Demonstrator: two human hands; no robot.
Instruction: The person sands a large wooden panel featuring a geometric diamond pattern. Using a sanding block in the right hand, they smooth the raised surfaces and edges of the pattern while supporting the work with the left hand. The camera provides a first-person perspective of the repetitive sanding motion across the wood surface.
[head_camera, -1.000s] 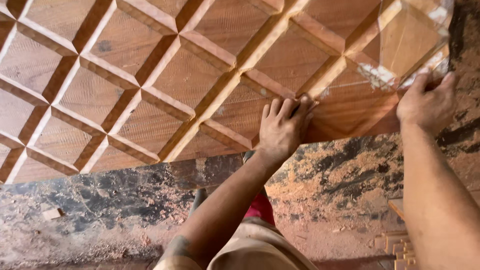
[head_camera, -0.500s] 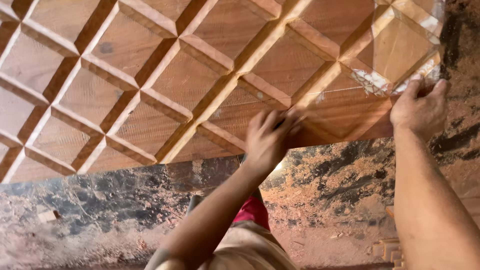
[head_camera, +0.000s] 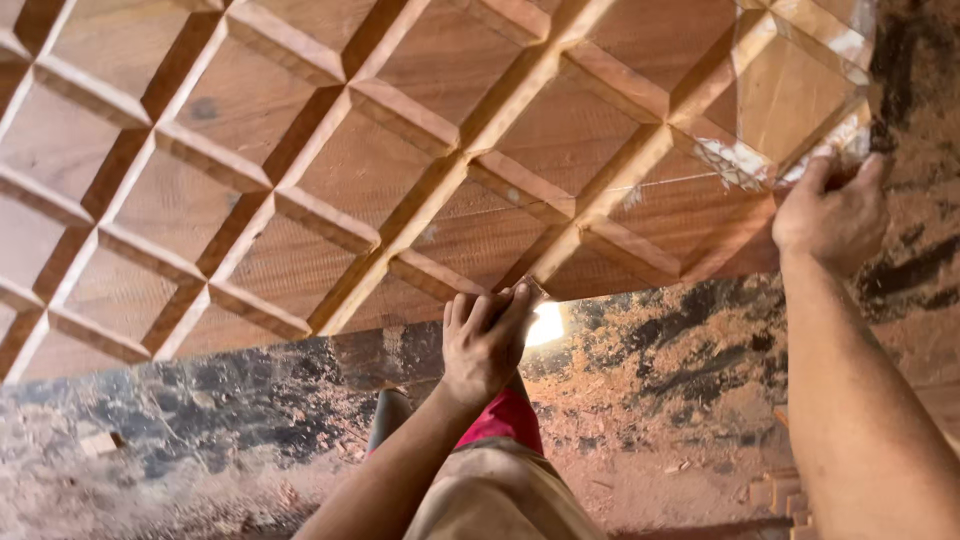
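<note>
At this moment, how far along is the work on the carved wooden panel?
Done: the carved wooden panel already has its diamond grid cut, and the far corner is covered in clear plastic film. In hand: the right hand presses the film edge at that corner, while the left hand grips the panel's near edge. Left: most of the panel is bare wood, and sawdust covers the floor.

The left hand (head_camera: 482, 340) was raised on a bare forearm that rose from the lower middle of the view, wrist bent back slightly. Its fingers (head_camera: 470, 310) were curled together with the thumb alongside, tips pointing up and away. The right hand (head_camera: 830, 215) sat higher and far to the right, at the end of a nearly straight forearm along the right edge. Its fingers were hooked forward, knuckles toward the camera, thumb raised.
</note>
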